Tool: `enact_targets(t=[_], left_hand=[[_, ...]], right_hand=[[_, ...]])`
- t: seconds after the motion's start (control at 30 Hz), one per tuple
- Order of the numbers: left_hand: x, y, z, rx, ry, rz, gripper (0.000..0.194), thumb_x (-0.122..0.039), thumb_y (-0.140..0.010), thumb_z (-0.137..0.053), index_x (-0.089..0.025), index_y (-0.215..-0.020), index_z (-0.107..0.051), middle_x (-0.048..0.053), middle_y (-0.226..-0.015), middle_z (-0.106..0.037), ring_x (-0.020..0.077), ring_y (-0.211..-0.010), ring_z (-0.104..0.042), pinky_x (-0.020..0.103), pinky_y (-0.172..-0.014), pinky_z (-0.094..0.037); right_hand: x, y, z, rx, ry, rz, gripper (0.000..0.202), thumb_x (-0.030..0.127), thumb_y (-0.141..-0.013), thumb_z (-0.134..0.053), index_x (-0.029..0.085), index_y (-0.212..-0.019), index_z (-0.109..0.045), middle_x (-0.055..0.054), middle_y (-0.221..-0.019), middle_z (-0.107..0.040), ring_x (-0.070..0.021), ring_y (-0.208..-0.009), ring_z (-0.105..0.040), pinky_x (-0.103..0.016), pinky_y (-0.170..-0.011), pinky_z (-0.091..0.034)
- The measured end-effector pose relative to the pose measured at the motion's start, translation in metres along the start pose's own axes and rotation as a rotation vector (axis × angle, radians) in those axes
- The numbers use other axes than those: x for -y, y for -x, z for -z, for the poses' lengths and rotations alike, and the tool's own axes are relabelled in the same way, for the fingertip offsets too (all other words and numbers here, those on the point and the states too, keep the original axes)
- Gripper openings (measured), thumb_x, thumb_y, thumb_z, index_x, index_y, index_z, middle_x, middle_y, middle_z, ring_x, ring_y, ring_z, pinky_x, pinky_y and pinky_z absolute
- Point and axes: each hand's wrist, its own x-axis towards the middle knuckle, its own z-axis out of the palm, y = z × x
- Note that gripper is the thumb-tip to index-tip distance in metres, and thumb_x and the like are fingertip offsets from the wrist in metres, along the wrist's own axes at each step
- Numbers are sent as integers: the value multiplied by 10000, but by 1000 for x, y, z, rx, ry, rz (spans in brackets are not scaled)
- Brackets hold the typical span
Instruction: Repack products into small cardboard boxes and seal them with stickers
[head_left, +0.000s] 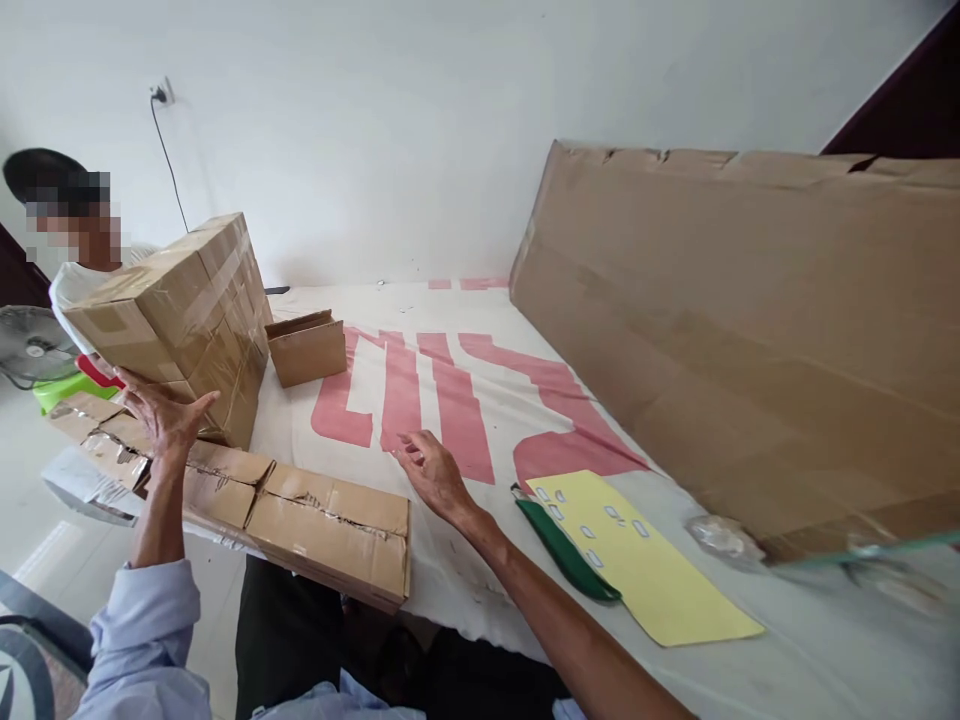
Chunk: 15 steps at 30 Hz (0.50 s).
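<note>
One table [289, 430] under right hand [439, 480]; left hand [166, 420] near one carton stack [206, 320] (both unclenched).

The left hand [166, 415] covers part of the carton row [330, 510] beneath it; whether its fingers touch the taped carton stack [217, 300] cannot be told. Behind those fingertips, a red object [97, 372] is partly hidden, and beyond them the stack hides most of a co-worker [82, 285]. Left of that hand, the picture's edge cuts off a fan [34, 345]. Whether the right hand's [433, 475] curled fingers pinch anything is unclear. To its right, a yellow sheet's [675, 580] markings are illegible, clear plastic [724, 540] blurs, and the edge crops a cardboard panel [750, 330].
</note>
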Motion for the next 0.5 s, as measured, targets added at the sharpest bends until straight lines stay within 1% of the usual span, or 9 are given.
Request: enact_targets(t=[0.07,0.13,0.23,0.3,0.37,0.4,0.47,0.5], left_hand=[[4,-1,-5,-38,-7,-27,1538,-414,-585,-999,-93,-1744,-40,328,-1776,-232,497,-1708,-138,665,-1387,-172],[10,-2,-4,-51,-1,-29,1501,-384,-594,-969,-110,-1747,-49,309,-1778,-243,496,-1692,-182,656,-1375,-229],[20,-7,1,-22,18,-25,1447,-362,-595,-942,-132,-1745,-95,287,-1789,-243,506,-1668,-244,651,-1367,-269],[27,-14,6,10,33,-41,1399,-362,-609,-938,-171,-1741,-140,251,-1785,-292,500,-1674,-249,657,-1374,-256],[35,-23,12,29,33,-70,1352,-359,-622,-939,-216,-1734,-183,203,-1776,-346,481,-1703,-197,655,-1394,-216],[39,-28,15,36,30,-90,1341,-359,-625,-941,-233,-1731,-193,181,-1782,-349,470,-1718,-159,649,-1405,-193],[46,-38,21,45,34,-125,1356,-384,-627,-950,-259,-1733,-176,145,-1819,-297,455,-1736,-89,634,-1421,-160],[50,-43,23,51,44,-134,1379,-432,-628,-957,-262,-1737,-155,137,-1840,-254,453,-1741,-54,629,-1427,-139]], right_hand=[[4,-8,-2,8,-29,5,390,492,-948,-591,202,-1162,-740,-141,-1121,-755,-255,-902,-723,-417,-815,-627],[5,-8,-2,22,-61,5,396,511,-958,-596,206,-1161,-745,-137,-1107,-755,-254,-906,-727,-411,-803,-629],[4,0,0,42,-99,-10,399,532,-962,-606,213,-1152,-752,-132,-1094,-752,-256,-912,-737,-404,-788,-632],[3,5,3,50,-110,-28,398,535,-958,-612,214,-1145,-755,-131,-1095,-753,-255,-904,-742,-398,-775,-632],[3,10,6,47,-119,-54,405,545,-951,-619,214,-1137,-756,-133,-1097,-756,-257,-893,-745,-392,-748,-630],[3,12,7,45,-124,-70,413,554,-947,-622,213,-1135,-757,-134,-1094,-759,-259,-892,-746,-389,-734,-628],[4,18,12,42,-137,-102,430,567,-939,-628,212,-1141,-760,-137,-1097,-768,-265,-901,-748,-386,-722,-627],[6,22,14,46,-143,-118,436,570,-937,-632,212,-1150,-761,-138,-1105,-773,-266,-905,-748,-387,-726,-629]])
